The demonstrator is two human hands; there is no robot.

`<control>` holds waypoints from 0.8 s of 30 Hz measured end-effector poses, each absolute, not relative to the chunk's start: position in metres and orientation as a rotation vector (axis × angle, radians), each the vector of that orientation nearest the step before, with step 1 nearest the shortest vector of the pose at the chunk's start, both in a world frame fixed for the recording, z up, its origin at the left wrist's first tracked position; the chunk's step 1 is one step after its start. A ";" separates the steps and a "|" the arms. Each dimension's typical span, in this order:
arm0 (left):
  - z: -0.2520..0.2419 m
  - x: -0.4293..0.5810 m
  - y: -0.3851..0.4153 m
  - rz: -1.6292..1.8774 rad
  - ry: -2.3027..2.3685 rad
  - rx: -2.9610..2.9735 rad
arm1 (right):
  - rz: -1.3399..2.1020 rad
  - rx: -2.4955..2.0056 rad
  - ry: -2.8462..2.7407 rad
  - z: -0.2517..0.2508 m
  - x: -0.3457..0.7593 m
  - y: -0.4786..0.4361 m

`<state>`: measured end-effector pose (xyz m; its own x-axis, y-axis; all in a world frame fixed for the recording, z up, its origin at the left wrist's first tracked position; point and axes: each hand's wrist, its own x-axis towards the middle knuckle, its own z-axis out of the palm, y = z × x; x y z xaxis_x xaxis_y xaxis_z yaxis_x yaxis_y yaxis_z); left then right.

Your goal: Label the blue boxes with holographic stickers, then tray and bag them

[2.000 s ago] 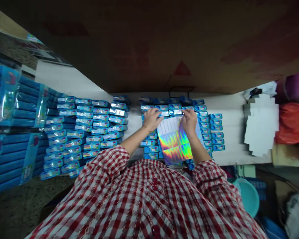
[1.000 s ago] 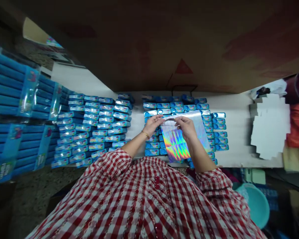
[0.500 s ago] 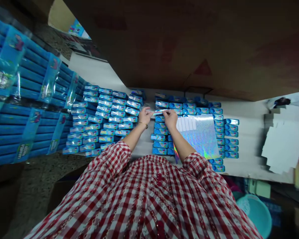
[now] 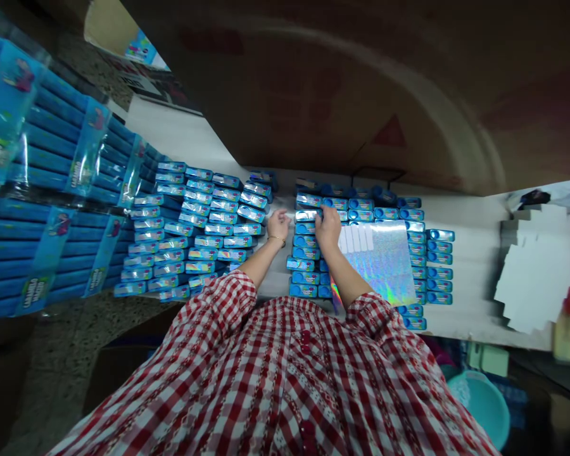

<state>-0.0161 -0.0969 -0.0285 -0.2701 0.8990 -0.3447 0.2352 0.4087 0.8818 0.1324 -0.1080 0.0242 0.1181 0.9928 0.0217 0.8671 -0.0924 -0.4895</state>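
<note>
Carton (image 4: 107,28), open, 10 o'clk, w/ blue printed item; turquoise basin (image 4: 484,405), 4 o'clk, contents unclear. Blue boxes (image 4: 303,291), sm., glossy, in rows abt. R hand (image 4: 329,227); iridescent sheet (image 4: 384,263) w/ white strips atop them, hand's 4 o'clk. L hand (image 4: 278,227) over bare tabletop (image 4: 470,278) strip btwn. box groups; both hands' fingers bent, pinch: can't tell.
</note>
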 end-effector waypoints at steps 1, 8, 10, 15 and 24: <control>-0.026 -0.016 -0.101 0.882 1.762 1.080 | 0.415 -2.010 -1.911 0.027 0.134 -0.111; -0.005 -0.010 -0.118 0.470 1.758 1.522 | 0.351 -1.913 -2.463 0.038 0.142 -0.120; 0.005 -0.010 -0.119 0.468 1.826 1.543 | 0.383 -1.931 -2.300 0.040 0.157 -0.123; 0.033 0.026 -0.120 0.606 1.601 1.864 | 0.312 -1.862 -1.552 0.055 0.236 -0.143; 0.050 0.159 -0.117 0.311 1.094 2.183 | 0.096 -1.971 -1.413 0.059 0.367 -0.182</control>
<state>0.1586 -0.1171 0.0505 0.6205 0.7801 -0.0805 0.6211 -0.4261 0.6578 0.3674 -0.1817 0.0594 0.4020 0.8561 0.3248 0.8042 -0.1605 -0.5722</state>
